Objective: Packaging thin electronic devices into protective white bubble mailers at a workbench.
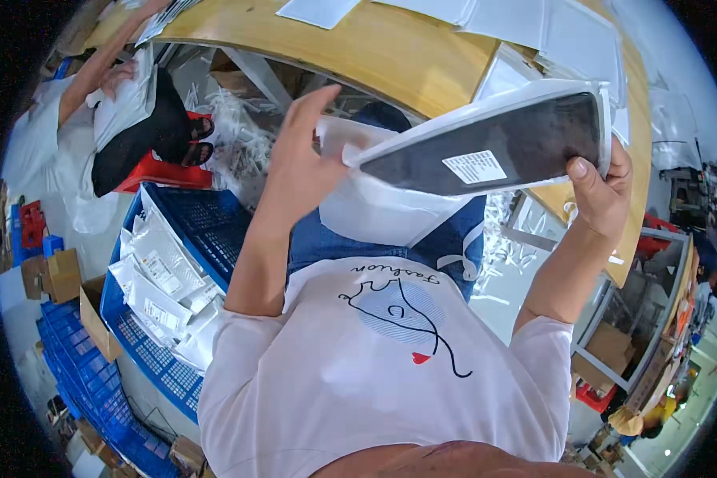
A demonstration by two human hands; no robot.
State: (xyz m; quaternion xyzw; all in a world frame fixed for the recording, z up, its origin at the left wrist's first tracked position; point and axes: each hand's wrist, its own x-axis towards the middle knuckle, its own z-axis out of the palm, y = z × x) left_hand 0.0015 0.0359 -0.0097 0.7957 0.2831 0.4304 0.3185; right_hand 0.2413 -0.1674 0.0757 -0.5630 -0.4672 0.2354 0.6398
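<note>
My right hand grips the right end of a flat, white-edged package, its thumb on the front face and its fingers behind. The package has a dark, glossy front with a white printed label near its lower middle. It is held up, tilted, above my lap. My left hand is beside the package's left corner with its fingers stretched up and apart, slightly blurred. I cannot tell whether its thumb touches that corner. Beneath the package, a white sheet-like pouch lies over my jeans.
A wooden table with white flat packages curves across the far side. On my left stands a blue crate holding silvery-white labelled mailers. Another person sits far left, handling white packages. Paper shreds lie under the table.
</note>
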